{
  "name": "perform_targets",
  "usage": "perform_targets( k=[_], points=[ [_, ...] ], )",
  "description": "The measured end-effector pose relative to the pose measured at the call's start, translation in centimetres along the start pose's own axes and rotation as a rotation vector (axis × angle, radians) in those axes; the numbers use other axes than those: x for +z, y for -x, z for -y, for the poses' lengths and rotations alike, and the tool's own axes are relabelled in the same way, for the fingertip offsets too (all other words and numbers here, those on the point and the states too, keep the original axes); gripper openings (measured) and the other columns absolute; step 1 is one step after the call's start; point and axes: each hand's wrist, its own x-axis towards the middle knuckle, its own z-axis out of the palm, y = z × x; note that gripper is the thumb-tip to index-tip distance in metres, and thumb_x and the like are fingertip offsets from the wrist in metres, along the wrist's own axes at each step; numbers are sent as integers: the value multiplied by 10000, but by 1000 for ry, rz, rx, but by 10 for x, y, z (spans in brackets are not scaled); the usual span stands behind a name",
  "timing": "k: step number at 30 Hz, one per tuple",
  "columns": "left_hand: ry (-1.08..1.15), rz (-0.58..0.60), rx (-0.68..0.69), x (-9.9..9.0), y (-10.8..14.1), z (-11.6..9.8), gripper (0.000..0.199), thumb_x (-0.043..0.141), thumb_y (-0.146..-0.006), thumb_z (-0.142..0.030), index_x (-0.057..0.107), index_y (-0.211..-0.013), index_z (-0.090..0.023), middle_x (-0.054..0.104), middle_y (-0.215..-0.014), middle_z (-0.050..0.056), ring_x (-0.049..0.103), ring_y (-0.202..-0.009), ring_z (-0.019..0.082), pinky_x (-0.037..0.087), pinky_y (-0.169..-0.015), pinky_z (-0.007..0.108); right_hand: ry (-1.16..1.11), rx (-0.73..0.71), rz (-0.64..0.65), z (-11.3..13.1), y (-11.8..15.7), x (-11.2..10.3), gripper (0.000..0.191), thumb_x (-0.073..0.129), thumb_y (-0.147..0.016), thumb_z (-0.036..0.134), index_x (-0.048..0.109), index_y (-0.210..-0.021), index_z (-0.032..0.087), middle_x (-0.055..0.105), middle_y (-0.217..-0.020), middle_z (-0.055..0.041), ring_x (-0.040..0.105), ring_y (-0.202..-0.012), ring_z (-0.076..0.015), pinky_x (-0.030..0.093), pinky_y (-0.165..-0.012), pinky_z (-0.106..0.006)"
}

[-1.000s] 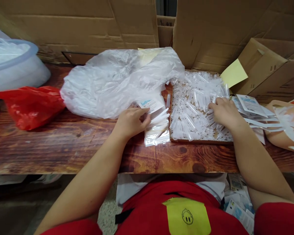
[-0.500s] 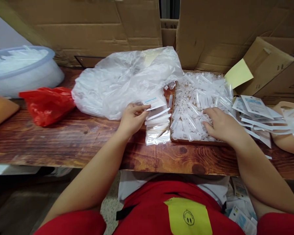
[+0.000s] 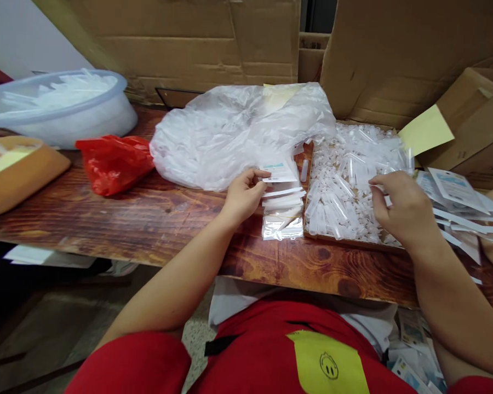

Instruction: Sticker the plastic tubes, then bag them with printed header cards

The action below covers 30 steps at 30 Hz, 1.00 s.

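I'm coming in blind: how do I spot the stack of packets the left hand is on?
Find the big crumpled clear plastic bag mid-table. At its front edge, left of the shallow tray of clear plastic tubes, lies the stack of small clear packets; only its top packet carries a white, blue-printed card.

There is a single view, from a camera worn on the person's head. It looks forward and steeply down across the near edge of the wooden table [image 3: 119, 219], close enough that the person's red-clad lap fills the bottom of the frame. It faces the cardboard wall [image 3: 181, 38] along the table's far edge. The table's near edge runs slanted, lower toward the right.
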Motion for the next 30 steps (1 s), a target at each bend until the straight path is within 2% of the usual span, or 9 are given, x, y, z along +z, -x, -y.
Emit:
perform_targets(
  k=[3,5,9,12,14,19,22,26,30],
  points=[
    [93,22,-13,6,6,-5,257,599,-694,-192,717,-922,-173,670,-763,-3,666,-725,160,457,-631,243,20,-224,-165,17,-11,-10,270,553,-953,116,630,-1167,261,686,-1016,-101,652,-902,-262,540,-799,-420],
    [145,51,-13,9,10,-8,236,595,-690,-195,708,-896,-172,670,-777,-3,667,-720,155,464,-638,241,13,-403,-217,34,-19,-13,310,584,-947,94,619,-1213,249,697,-1121,-118,652,-948,-250,546,-790,-401],
    [179,84,22,12,15,-11,251,588,-684,-203,712,-901,-172,670,-767,-10,632,-706,141,482,-658,242,-37,-736,-154,68,-34,-10,204,598,-967,97,643,-1162,137,725,-1147,-168,649,-1028,-247,559,-798,-375],
    [240,100,22,12,18,-14,276,593,-683,-213,709,-930,-166,699,-799,0,657,-768,154,531,-735,264,-53,-873,-77,81,-40,-2,167,548,-1002,107,669,-1117,112,747,-1136,-154,668,-1028,-231,555,-841,-372],
    [302,105,-13,12,19,-17,276,601,-688,-223,696,-940,-162,718,-839,12,678,-803,160,555,-748,273,-38,-902,-37,83,-41,4,191,511,-1014,96,681,-1100,109,754,-1138,-144,680,-1000,-220,549,-836,-363],
    [394,161,-167,14,26,-26,287,602,-708,-207,646,-990,-190,668,-829,-10,624,-647,125,553,-539,244,46,-895,-45,86,-42,9,180,532,-999,97,689,-1084,74,760,-1113,-169,689,-954,-245,531,-813,-376],
    [411,159,-161,15,27,-28,265,608,-744,-184,615,-1008,-199,626,-806,-24,596,-603,109,544,-504,230,78,-902,-55,90,-44,0,172,549,-996,111,700,-1070,75,758,-1121,-169,687,-965,-248,519,-820,-380],
    [397,111,-125,17,25,-25,257,601,-759,-121,592,-1000,-207,554,-741,-50,558,-570,85,468,-475,172,85,-911,-122,94,-46,-11,160,575,-994,131,715,-1067,110,755,-1149,-141,671,-1051,-249,507,-846,-375],
    [422,139,-97,18,23,-19,291,618,-755,-107,576,-1026,-207,553,-722,-59,539,-569,79,472,-509,170,42,-923,-134,89,-43,-2,157,571,-994,117,713,-1058,94,750,-1150,-162,672,-1072,-243,513,-879,-377]
  ],
)
